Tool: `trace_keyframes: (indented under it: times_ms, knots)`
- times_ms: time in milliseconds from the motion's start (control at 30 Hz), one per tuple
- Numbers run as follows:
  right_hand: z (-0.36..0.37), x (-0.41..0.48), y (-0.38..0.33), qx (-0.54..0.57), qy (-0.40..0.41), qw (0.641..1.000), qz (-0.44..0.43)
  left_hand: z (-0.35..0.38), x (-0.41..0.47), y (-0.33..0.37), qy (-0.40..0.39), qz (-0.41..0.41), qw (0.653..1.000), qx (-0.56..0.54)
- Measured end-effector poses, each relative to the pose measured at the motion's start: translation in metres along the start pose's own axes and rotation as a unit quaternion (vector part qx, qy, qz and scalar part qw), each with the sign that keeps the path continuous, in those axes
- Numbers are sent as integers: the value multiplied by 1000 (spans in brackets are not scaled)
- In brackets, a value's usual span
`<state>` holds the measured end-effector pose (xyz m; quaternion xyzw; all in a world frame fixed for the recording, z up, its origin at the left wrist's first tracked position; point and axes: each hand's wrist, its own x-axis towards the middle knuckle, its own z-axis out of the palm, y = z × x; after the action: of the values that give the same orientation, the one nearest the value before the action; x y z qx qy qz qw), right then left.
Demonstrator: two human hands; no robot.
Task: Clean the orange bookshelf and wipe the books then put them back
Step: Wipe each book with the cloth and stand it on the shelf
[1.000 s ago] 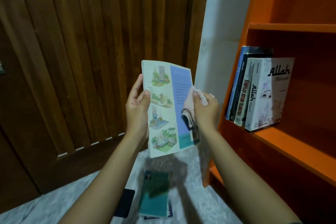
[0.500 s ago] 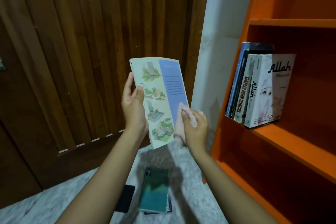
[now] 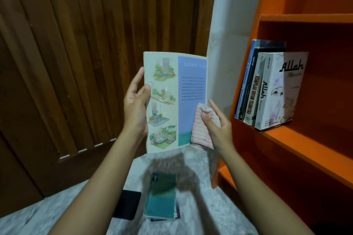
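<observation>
Wiping step: we are on the wipe-the-books part of the job, with one book (image 3: 175,101) upright in the air and its illustrated cover facing us.
Left hand: our left hand (image 3: 136,101) is clamped on the book's left edge, thumb on the cover and fingers behind it.
Right hand: our right hand (image 3: 217,128) pinches a checked cloth (image 3: 202,129) and presses it against the cover's lower right corner.
Book's place: between our two hands, above the floor pile and to the left of the shelf.
Shelf: the orange shelf (image 3: 305,145) stands just to the right of our right hand. A row (image 3: 277,89) of books stands on its middle board, leaning a little and not touching either hand.
Below the hands: a pile (image 3: 161,196) topped by a green book lies on the floor (image 3: 57,215), with a dark flat thing (image 3: 127,204) beside it. We cannot tell whether these have been wiped.
Progress: we judge the task partway done, since some books are shelved, some are on the floor and one is in hand.
Next move: it calls for drawing the cloth over the rest of the cover while the left hand keeps a firm grip, then turning the book to reach its other side. After that we pass it right and stand it beside the row.
Care: the book is thin and bends, so we judge a light press is safer than a hard one.
</observation>
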<state>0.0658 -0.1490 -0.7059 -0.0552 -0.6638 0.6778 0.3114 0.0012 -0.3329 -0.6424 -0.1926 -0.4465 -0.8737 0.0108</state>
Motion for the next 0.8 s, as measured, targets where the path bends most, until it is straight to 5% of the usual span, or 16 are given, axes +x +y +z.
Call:
trace_keyframes:
  times_ms: [133, 300, 500, 800]
  knots:
    - [-7, 8, -14, 32, -55, 998, 22, -5, 6, -4, -11, 28, 999, 45]
    - [-2, 4, -16, 73, 6, 997, 29, -8, 7, -16, 16, 96, 982, 164]
    - [7, -1, -25, 40, 51, 998, -19, -5, 9, -25, 72, 189, 879, 432]
    - [33, -27, 5, -210, 99, 961, -153, 31, -6, -39, -50, 102, 908, 403]
